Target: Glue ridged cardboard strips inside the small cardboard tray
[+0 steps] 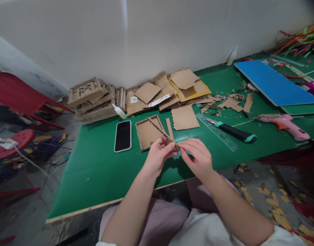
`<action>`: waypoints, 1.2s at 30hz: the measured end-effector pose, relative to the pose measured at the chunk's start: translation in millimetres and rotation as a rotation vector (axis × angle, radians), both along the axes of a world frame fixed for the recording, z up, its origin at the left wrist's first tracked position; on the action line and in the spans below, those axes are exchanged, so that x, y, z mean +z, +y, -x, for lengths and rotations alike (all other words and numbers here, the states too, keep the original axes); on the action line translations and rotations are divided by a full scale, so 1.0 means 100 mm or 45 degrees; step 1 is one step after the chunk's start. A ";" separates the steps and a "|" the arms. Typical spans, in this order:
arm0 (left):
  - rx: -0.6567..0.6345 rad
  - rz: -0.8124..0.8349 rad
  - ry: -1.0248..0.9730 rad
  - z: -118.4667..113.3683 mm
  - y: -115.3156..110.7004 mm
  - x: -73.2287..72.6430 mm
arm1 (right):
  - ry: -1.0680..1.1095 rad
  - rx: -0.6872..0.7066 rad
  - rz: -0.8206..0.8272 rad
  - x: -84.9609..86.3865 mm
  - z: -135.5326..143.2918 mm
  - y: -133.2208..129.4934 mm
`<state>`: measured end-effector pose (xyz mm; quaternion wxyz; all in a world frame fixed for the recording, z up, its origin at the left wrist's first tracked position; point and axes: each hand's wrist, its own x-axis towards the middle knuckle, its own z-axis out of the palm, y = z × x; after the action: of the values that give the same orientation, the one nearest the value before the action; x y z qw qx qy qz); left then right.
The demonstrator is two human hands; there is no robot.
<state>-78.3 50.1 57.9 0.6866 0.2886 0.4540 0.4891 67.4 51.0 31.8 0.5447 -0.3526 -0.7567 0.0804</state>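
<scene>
A thin cardboard strip, its corrugated edge showing, slants up and left from my fingers. My left hand is closed around its lower part. At the strip's near end, the fingertips of my right hand pinch it. Just behind my left hand lies a shallow cardboard tray with low walls, and the far end of the strip passes over it. Another short cardboard strip lies flat to the right of the tray. A square cardboard piece with a ragged left edge rests beyond my right hand.
A phone and a small glue bottle are left of the tray. To the right are a clear ruler, a utility knife with its blade out, and a pink glue gun. Stacked cardboard frames stand against the wall.
</scene>
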 end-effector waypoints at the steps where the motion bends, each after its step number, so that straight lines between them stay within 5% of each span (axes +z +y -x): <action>1: -0.006 0.008 -0.005 0.00 0.00 -0.01 | -0.003 -0.006 -0.002 0.00 0.00 0.00; 18: -0.211 0.039 -0.057 0.02 0.00 -0.03 | -0.060 -0.033 0.202 0.01 0.02 0.00; 36: -0.041 0.049 0.005 -0.31 -0.11 -0.24 | -0.216 0.053 0.118 -0.22 -0.33 -0.02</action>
<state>-47.1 39.5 34.0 0.6989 0.2836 0.4598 0.4687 100.3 48.6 9.4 0.4600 -0.3671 -0.8027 0.0967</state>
